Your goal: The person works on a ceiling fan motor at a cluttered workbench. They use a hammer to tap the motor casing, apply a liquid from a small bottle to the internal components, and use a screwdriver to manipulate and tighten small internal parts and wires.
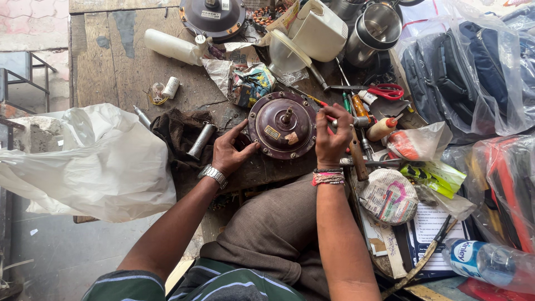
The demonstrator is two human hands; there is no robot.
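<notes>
Worn wooden bench (111, 67), crowded with tools, where we work on a round maroon motor housing (282, 125).

We keep the housing flat between our hands, its short shaft pointing up: our left hand (229, 151) spreads open against its left rim, fingertips touching, gripping nothing; our right hand (332, 136) presses the right rim, fingers curled, though we cannot tell whether it holds a tool. Red-handled scissors (387, 91), screwdrivers and a white bottle (173, 47) lie around; a white plastic bag (95, 161) hangs at the left edge. Bagged goods on the right are cut off and blurred by plastic.
</notes>
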